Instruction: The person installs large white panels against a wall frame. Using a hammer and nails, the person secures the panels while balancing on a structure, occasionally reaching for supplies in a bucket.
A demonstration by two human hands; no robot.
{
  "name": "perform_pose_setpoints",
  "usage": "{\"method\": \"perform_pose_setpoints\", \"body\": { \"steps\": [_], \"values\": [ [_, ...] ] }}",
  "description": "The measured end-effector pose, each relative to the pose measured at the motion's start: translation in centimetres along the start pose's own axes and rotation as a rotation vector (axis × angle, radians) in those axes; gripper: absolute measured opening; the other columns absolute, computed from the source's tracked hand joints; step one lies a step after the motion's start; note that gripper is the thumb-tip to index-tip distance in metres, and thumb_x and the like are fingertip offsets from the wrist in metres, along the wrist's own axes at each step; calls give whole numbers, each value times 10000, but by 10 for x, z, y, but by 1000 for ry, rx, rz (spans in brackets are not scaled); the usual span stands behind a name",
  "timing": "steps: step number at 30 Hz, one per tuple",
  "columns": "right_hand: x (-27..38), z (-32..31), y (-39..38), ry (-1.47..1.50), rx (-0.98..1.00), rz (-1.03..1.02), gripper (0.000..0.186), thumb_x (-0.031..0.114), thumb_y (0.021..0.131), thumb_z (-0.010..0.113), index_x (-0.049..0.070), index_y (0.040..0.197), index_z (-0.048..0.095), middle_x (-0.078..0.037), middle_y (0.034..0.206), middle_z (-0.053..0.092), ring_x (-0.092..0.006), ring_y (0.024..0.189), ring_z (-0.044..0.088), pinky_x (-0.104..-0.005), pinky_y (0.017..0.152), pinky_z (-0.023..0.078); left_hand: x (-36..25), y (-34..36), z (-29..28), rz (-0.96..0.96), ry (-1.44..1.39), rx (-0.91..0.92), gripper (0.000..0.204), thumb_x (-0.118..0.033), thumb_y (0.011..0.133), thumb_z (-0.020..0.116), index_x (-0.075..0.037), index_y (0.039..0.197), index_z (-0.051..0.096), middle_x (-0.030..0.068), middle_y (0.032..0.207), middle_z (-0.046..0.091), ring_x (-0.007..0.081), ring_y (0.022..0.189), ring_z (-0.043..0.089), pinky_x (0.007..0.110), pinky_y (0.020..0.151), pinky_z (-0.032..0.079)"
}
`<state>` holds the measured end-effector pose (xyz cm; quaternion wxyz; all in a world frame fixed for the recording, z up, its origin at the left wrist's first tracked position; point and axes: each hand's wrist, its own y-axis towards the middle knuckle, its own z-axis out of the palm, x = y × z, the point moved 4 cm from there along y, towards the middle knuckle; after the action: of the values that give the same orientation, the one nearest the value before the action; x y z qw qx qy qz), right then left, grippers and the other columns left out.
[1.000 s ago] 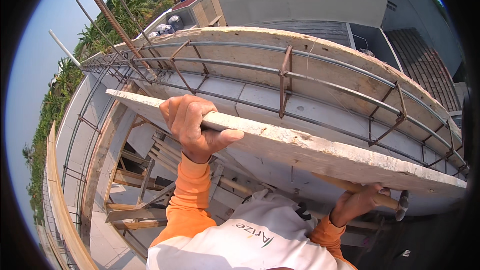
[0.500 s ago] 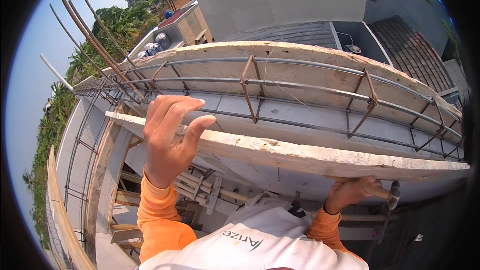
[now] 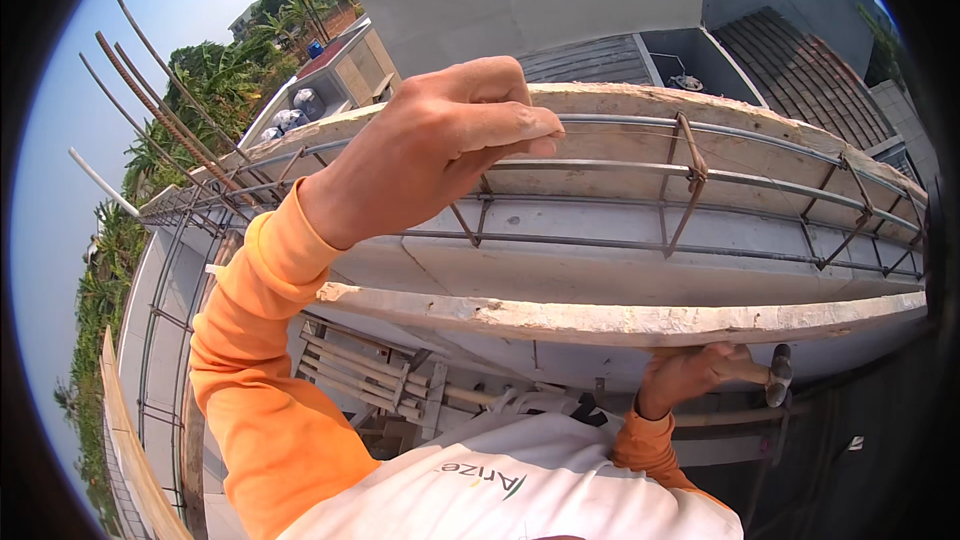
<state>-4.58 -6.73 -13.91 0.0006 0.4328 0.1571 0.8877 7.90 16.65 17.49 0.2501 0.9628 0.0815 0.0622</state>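
My left hand (image 3: 445, 145) is raised over the steel rebar cage (image 3: 600, 168), its thumb and fingers pinched together. A thin wire (image 3: 640, 130) seems to run rightward from those fingertips, though it is very faint. Lower right, my right hand (image 3: 690, 375) grips the wooden handle of a hammer (image 3: 778, 376), whose metal head points right. That hand is just below the near formwork board (image 3: 620, 322). The rebar cage, with its square stirrups, lies between this board and the far formwork board (image 3: 760, 120).
Bare rebar ends (image 3: 150, 105) stick up at the far left. Beneath the near board are bamboo poles (image 3: 370, 365) and a drop into shade. A long plank (image 3: 130, 440) rises at the left. Beyond the far board are a grey wall (image 3: 530, 0) and a tiled roof (image 3: 810, 65).
My left hand has moved up and right from the near board to above the cage, its spread fingers closing into a pinch. My right hand still holds the hammer in nearly the same place.
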Motion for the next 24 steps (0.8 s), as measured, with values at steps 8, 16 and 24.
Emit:
{"method": "perform_pose_setpoints", "body": {
  "steps": [8,16,24],
  "values": [
    [11,6,3,-3,-18,-50,474,522,1034,528,62,1022,415,-54,937,481,-103,825,488,-282,749,480,13,19,11,-260,-35,30,95,-45,880,713,-20,963,750,87,778,681,195,632,596,318,604,471],
    [-7,-12,2,29,-4,49,533,527,999,581,45,1129,391,-69,1002,469,-122,893,517,-304,782,476,19,30,15,-367,-213,435,207,-139,968,640,39,869,671,103,717,602,253,605,481,354,609,451],
    [-2,-6,5,25,5,54,577,538,972,620,37,1135,384,-82,1069,446,-157,1025,526,-359,929,510,-24,35,18,-380,-150,488,215,-154,987,623,35,921,545,129,759,540,295,751,602,378,682,483]
  ]
}}
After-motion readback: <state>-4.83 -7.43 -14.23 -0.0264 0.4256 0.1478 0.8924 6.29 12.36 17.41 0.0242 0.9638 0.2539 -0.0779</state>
